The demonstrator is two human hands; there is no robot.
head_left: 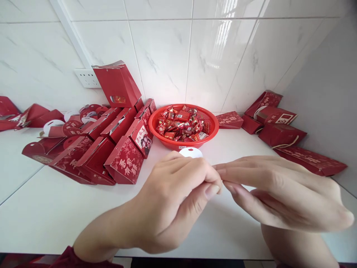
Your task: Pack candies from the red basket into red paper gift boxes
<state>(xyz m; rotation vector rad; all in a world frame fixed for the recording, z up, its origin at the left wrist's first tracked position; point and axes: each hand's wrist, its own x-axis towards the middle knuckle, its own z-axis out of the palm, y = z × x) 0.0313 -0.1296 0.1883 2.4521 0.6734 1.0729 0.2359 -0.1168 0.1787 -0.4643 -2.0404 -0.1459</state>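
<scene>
My left hand (178, 197) is closed, its thumb pressed against the bent fingers over the middle of the table. My right hand (279, 190) has its fingers held together and its thumb beneath them. Its fingertips meet those of the left hand. Just behind my left knuckles shows a white rounded flap (191, 152) with a small red hole. Whatever it belongs to is hidden by my hands, and I cannot tell whether it is gripped. Beyond it stands a red plastic basket (182, 144) holding many red-wrapped candies (184, 124).
Rows of red gift boxes (125, 160) stand on the left, one box (117, 85) set on top. More red boxes (281, 134) lie piled at the right. A tiled wall (161, 56) with a socket (87, 78) closes off the back of the white table (33, 219).
</scene>
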